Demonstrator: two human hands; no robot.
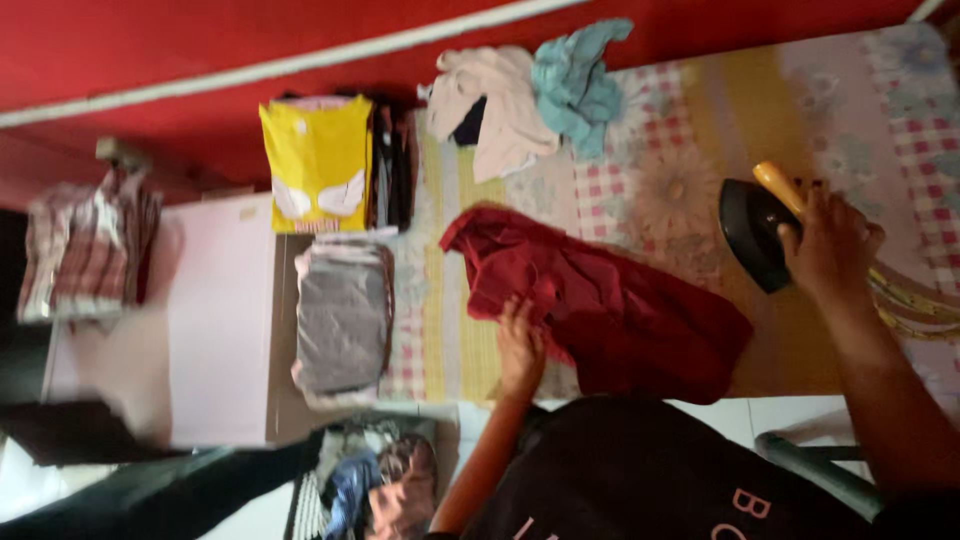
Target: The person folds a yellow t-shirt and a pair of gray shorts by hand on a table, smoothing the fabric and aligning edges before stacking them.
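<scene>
The left hand (520, 345) pressed flat, fingers loose, on the crumpled red shirt (590, 300) mid surface (700, 110), right hand (830, 245) gripped the iron (755, 230); shirt not smooth yet, folded stacks (342, 315) done at the left edge.

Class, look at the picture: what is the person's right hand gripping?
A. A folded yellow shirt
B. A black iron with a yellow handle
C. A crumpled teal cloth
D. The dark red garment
B: the right hand closes round the handle of the black iron, while the left hand rests on the dark red garment.
</scene>
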